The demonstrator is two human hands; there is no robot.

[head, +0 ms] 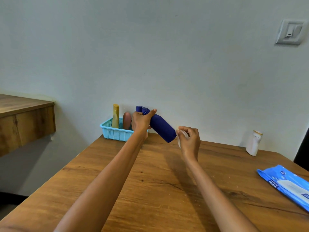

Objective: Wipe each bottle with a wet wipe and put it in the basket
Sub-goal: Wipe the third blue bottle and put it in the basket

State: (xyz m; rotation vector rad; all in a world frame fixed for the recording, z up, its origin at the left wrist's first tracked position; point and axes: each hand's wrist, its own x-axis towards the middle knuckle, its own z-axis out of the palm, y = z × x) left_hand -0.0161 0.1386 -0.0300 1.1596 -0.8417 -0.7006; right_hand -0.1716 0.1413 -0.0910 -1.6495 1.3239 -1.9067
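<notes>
My left hand (141,122) grips a dark blue bottle (161,127) near its cap end and holds it tilted above the table, base pointing down to the right. My right hand (189,139) pinches a white wet wipe (179,137) against the bottle's base. Behind my left hand a light blue basket (113,132) stands against the wall with a yellow bottle (115,116) and a brown bottle (127,120) upright in it. Another dark blue cap (138,108) shows just behind the held bottle. A white bottle (254,143) stands on the table at the far right.
The wooden table (150,190) runs up to a pale wall. A blue pack of wet wipes (287,185) lies near the table's right edge. A second wooden surface (25,118) juts out at the left. A wall switch (291,31) is at the upper right.
</notes>
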